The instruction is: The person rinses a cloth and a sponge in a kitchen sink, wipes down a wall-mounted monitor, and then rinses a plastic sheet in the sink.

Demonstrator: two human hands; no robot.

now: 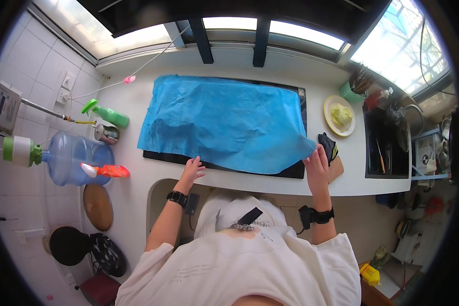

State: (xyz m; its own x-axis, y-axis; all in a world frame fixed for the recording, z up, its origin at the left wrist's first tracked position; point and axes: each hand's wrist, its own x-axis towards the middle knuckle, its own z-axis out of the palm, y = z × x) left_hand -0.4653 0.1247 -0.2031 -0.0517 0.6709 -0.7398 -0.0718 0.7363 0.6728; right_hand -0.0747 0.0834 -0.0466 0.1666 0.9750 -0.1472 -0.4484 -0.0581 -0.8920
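A thin blue sheet (225, 118), wrinkled and slightly see-through, lies spread over a black cooktop (287, 171) on the white counter. Black strips of the cooktop show along its front and right edges. My right hand (316, 162) pinches the sheet's front right corner between thumb and fingers and holds it a little raised. At the sheet's front left edge is my left hand (192, 172), its fingers apart and nothing held in them. Whether its fingertips touch the sheet, I cannot tell.
To the right are a plate (326, 118) with a pale green item, a dark cloth (327, 145), a brown sponge-like pad (336, 169) and a sink (373, 168). On the left stand a green spray bottle (113, 116), a metal pot (108, 134), an orange bottle (114, 171) and a large water jug (70, 153).
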